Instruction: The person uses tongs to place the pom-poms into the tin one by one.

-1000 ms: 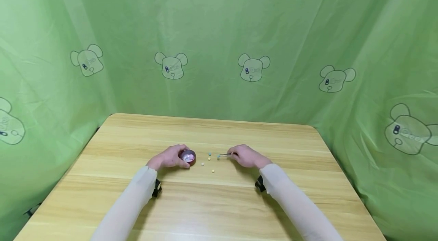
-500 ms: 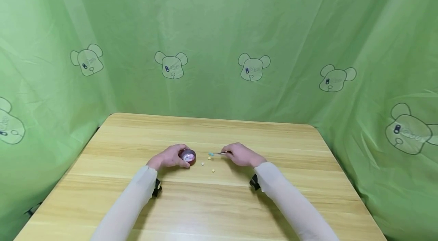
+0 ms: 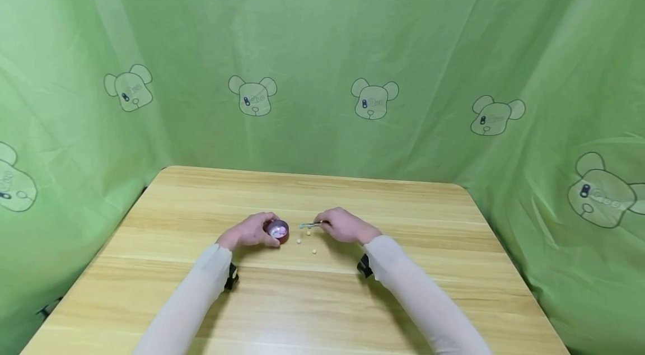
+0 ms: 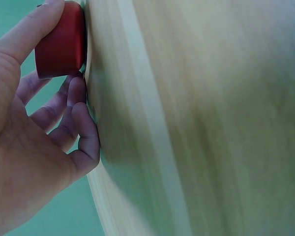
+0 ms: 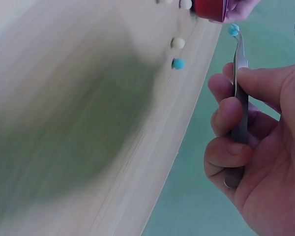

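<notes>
My left hand (image 3: 254,232) grips a small red round container (image 3: 277,230) that stands on the wooden table (image 3: 322,299); in the left wrist view the thumb lies over the container (image 4: 61,42). My right hand (image 3: 336,225) pinches metal tweezers (image 3: 313,225). A blue bead (image 3: 301,226) sits in the tweezers' tip, just right of the container. In the right wrist view the tweezers (image 5: 240,88) hold that blue bead (image 5: 233,29) above the table, close to the container (image 5: 211,9). Another blue bead (image 5: 177,63) and a cream bead (image 5: 177,43) lie on the table.
A few pale beads (image 3: 314,251) lie loose between the two hands. Green cloth with bear prints (image 3: 373,100) closes in the table on the back and both sides. Both arms wear pale sleeves.
My right hand has moved left with the tweezers, carrying the blue bead from beside the loose beads to just right of the container. The left hand and container have stayed put.
</notes>
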Demonstrator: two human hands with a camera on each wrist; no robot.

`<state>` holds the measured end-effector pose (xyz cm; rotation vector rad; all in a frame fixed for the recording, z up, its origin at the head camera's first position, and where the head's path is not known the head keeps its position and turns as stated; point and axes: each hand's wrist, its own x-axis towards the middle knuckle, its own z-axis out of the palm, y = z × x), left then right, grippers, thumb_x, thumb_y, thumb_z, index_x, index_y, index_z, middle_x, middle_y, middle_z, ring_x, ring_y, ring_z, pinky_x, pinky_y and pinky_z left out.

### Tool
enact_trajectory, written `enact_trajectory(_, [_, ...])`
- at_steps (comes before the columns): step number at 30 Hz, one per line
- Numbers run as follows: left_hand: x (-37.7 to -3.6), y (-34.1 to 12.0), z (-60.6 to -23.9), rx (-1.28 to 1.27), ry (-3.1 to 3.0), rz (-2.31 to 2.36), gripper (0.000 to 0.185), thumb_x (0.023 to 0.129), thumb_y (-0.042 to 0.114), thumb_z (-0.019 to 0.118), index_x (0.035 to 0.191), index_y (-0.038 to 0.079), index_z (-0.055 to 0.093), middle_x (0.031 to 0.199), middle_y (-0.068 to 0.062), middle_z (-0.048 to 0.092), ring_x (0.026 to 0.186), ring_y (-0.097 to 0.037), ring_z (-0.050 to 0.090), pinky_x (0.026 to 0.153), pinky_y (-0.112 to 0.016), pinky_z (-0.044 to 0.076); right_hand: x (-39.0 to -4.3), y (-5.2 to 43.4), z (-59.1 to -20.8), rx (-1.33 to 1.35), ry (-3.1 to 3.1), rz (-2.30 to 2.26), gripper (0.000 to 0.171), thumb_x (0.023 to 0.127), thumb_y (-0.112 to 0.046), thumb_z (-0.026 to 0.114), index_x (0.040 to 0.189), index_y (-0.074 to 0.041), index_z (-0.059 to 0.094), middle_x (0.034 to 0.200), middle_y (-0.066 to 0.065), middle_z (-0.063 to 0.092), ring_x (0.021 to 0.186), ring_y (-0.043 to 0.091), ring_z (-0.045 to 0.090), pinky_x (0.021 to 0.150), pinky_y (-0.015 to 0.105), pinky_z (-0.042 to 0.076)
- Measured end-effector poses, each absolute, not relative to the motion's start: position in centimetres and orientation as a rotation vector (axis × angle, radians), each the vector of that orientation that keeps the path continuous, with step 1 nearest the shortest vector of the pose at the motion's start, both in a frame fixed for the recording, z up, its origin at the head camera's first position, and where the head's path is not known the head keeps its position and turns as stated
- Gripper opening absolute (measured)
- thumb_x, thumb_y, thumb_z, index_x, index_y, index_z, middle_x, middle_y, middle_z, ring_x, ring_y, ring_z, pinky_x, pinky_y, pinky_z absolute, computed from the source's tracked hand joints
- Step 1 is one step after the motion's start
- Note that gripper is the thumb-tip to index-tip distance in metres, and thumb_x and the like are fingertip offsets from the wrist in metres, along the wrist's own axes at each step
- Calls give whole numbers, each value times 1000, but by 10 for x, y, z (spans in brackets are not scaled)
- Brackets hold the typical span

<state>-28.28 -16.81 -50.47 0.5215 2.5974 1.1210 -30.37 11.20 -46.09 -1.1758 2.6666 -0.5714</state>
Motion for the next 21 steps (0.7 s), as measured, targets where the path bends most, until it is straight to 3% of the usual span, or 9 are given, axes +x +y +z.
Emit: enact_trajectory(21, [-284, -168, -503, 526, 2599, 1115, 49, 72, 22, 83, 114, 12, 58, 105, -2, 61, 97, -18, 56, 90, -41, 44, -305, 80, -459, -1186, 2645, -550, 24, 97, -10, 50, 114, -7, 65, 103, 4, 67, 80, 8, 56, 77, 27, 48])
